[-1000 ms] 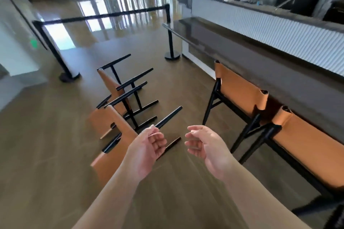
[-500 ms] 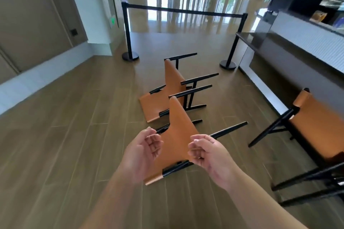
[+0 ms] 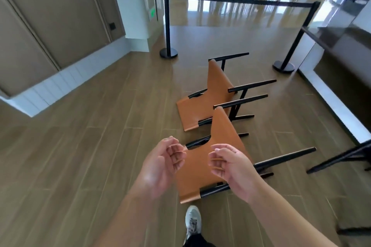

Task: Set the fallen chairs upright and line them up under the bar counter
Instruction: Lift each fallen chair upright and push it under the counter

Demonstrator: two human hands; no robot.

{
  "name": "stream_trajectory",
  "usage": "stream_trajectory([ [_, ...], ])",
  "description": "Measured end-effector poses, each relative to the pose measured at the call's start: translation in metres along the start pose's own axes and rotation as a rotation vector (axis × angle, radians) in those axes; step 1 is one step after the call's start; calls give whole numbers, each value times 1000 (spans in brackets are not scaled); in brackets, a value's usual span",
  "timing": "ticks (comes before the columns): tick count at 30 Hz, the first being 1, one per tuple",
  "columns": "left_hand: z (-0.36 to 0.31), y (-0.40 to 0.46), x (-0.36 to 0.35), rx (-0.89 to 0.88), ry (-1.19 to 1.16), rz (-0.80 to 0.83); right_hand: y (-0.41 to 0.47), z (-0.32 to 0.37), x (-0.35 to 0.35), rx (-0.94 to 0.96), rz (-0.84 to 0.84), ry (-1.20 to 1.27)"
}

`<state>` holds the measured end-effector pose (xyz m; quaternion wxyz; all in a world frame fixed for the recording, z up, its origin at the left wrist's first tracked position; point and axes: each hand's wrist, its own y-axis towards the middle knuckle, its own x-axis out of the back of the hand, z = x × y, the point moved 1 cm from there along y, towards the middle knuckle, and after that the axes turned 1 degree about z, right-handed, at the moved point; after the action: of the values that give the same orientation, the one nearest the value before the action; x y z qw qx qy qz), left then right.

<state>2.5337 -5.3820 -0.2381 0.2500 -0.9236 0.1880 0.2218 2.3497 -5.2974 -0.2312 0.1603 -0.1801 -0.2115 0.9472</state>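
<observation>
Two tan leather chairs with black frames lie fallen on the wood floor, legs pointing right. The near fallen chair [image 3: 218, 146] lies right in front of me; the far fallen chair [image 3: 212, 94] lies just beyond it. My left hand [image 3: 162, 164] and my right hand [image 3: 230, 166] hover above the near chair's backrest, fingers loosely curled, holding nothing and touching nothing. The dark bar counter [image 3: 341, 38] runs along the right edge. Black legs of an upright chair [image 3: 341, 156] show at the right under it.
A black belt barrier [image 3: 236, 2] on two posts [image 3: 168, 26] [image 3: 295, 46] crosses the floor behind the chairs. A wall with a white base [image 3: 66, 80] stands at left. My shoe [image 3: 192, 220] is just behind the near chair. Open floor lies to the left.
The view has swung left and moved closer, so the fallen chairs now sit in front of me and the upright chairs have slid off right. My hands stay raised and empty.
</observation>
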Motion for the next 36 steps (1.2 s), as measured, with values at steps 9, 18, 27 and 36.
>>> stream_trajectory([
  [9,-72,121,-17,35,164,11,129,67,-14,2,-7,77],
  [18,-140,209,23,48,103,-26,232,101,-75,-2,15,45],
  [27,-190,324,105,211,157,171,321,93,-150,3,-236,61],
  [36,-257,414,156,439,283,386,360,71,-265,-31,-519,114],
])
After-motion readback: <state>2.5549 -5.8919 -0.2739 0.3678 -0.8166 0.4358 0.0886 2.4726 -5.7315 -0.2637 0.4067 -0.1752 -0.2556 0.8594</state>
